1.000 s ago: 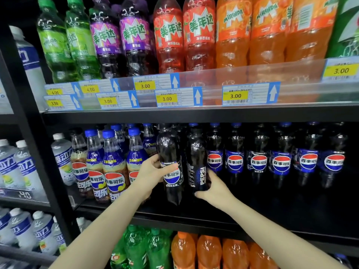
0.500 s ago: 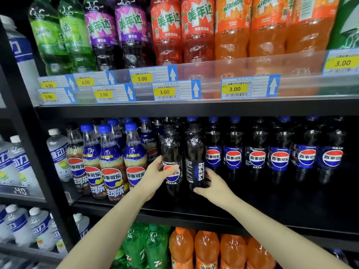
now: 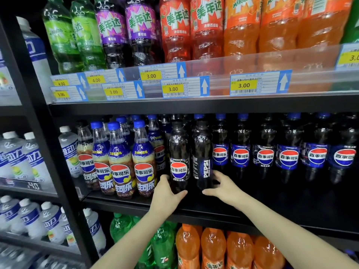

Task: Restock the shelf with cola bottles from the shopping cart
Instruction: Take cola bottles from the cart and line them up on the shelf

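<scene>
Your left hand (image 3: 165, 197) cups the base of one black-capped Pepsi bottle (image 3: 178, 158), fingers curled round it; your right hand (image 3: 223, 187) wraps the neighbouring Pepsi bottle (image 3: 202, 156) just beside it, both upright on the middle shelf (image 3: 252, 216).

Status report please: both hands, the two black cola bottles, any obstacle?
Left hand on left black bottle. Right hand on right black bottle. Both upright on middle shelf. Nothing blocking.

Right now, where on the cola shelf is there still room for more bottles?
Bare shelf front, right of the right hand, before the blue-label cola row. Crowded left: lemon cola bottles reach the edge.
</scene>
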